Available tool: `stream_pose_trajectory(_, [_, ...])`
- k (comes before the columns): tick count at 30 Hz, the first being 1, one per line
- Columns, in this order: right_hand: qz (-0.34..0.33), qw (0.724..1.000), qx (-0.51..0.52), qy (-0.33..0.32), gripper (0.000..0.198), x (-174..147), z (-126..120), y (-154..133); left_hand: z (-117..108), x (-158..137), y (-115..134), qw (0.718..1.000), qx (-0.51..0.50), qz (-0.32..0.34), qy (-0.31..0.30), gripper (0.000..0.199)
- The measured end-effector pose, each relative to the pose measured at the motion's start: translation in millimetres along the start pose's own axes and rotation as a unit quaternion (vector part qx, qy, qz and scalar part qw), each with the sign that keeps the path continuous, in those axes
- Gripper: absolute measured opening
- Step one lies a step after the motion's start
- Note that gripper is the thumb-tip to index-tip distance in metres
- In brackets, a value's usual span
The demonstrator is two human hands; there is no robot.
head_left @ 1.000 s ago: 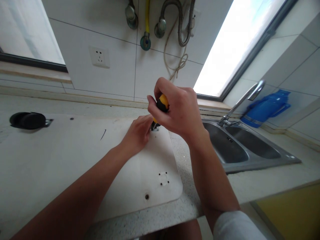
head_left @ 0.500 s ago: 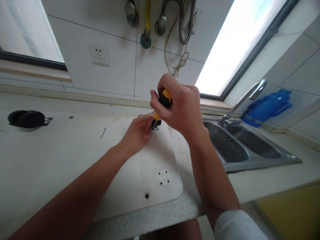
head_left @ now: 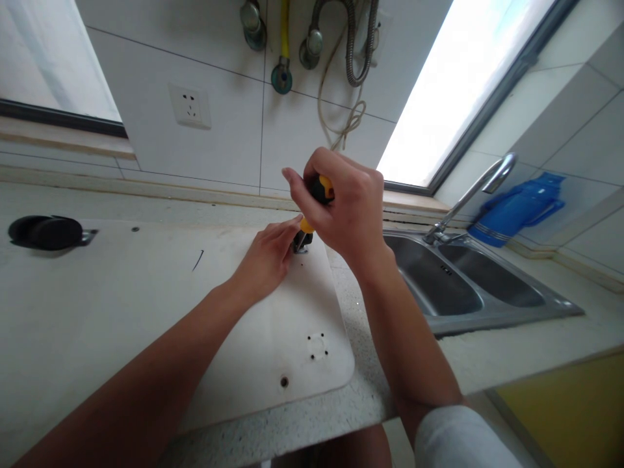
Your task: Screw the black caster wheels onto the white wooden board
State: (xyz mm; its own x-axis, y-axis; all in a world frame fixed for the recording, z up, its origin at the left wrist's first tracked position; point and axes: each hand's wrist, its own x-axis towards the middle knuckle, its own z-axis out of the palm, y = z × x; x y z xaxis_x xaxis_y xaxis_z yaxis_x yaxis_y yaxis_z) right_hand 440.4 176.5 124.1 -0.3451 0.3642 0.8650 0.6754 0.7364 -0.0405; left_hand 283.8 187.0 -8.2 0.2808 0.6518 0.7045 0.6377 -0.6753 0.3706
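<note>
My right hand (head_left: pixel 347 201) grips a yellow and black screwdriver (head_left: pixel 307 225) from above, its thumb stretched out along the upper left. The shaft slants down to a black caster wheel (head_left: pixel 303 241) at the far right corner of a white board (head_left: pixel 253 364). My left hand (head_left: pixel 269 257) rests on the board with its fingers against that caster's left side; the fingertips are partly hidden. Near the board's front right corner are several small screw holes around a pale mark, with one larger hole beside them. Another black caster wheel (head_left: pixel 46 233) stands at the board's far left.
The board lies on a speckled countertop (head_left: pixel 363 338). To the right are a double steel sink (head_left: pixel 511 276) with a faucet (head_left: pixel 497 174) and a blue jug (head_left: pixel 519 209). Pipe valves, a yellow pipe, a hose and a wall socket (head_left: pixel 190 106) are on the tiled wall behind.
My right hand has turned slightly on the screwdriver handle, its thumb now reaching farther up and left. My left hand keeps its place at the caster. The whole view has shifted slightly.
</note>
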Motion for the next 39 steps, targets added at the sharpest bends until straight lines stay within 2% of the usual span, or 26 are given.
stream_pose_trajectory(4, [0.009, 0.999, 0.002, 0.037, 0.037, -5.0, 8.4, -3.1, 1.5, 0.0, -1.2, 1.0, -0.003, 0.0, 0.003, 0.056])
stream_pose_trajectory(7, [0.014, 0.999, 0.029, 0.04, 0.038, -5.4, 8.1, -5.2, 3.4, 0.2, -1.7, 1.0, 0.004, -0.004, 0.01, 0.053])
stream_pose_trajectory(11, [-0.005, 0.988, 0.151, -0.023, 0.018, -1.4, 2.7, -1.5, 3.7, -0.8, -0.2, 0.999, 0.028, -0.018, -0.003, 0.049])
stream_pose_trajectory(14, [-0.026, 0.974, 0.216, -0.07, 0.023, -0.3, 3.5, 2.2, 2.0, -1.7, 1.5, 0.999, 0.036, -0.026, -0.009, 0.047])
stream_pose_trajectory(20, [-0.004, 0.995, 0.097, 0.002, 0.027, -2.2, 6.5, 3.0, 2.1, -0.5, 0.5, 1.0, 0.027, -0.01, -0.007, 0.046])
stream_pose_trajectory(22, [-0.015, 0.993, 0.107, -0.044, 0.024, -0.8, 0.4, 4.7, 3.5, -0.9, -0.2, 0.999, 0.033, -0.018, -0.003, 0.046])
stream_pose_trajectory(25, [-0.048, 0.979, 0.159, -0.121, 0.041, 1.5, -9.2, 6.4, 5.0, -2.7, -0.9, 0.998, 0.046, -0.031, 0.004, 0.049])
stream_pose_trajectory(27, [-0.046, 0.977, 0.16, -0.135, 0.042, 1.8, -11.1, 5.2, 4.9, -3.5, -1.1, 0.999, 0.048, -0.025, 0.004, 0.047])
stream_pose_trajectory(32, [0.008, 0.997, 0.057, -0.048, 0.029, 0.8, -4.2, 4.2, 2.3, -1.1, 0.2, 1.0, 0.027, -0.006, 0.009, 0.048])
stream_pose_trajectory(36, [-0.025, 0.986, 0.144, -0.078, 0.04, 1.4, -2.8, 12.4, -2.8, 3.5, 5.6, 0.998, 0.004, -0.027, 0.062, 0.044])
stream_pose_trajectory(39, [-0.026, 0.993, 0.1, -0.049, 0.036, 1.3, 0.0, 15.0, -8.2, 6.1, 12.3, 0.99, -0.044, -0.054, 0.12, 0.034])
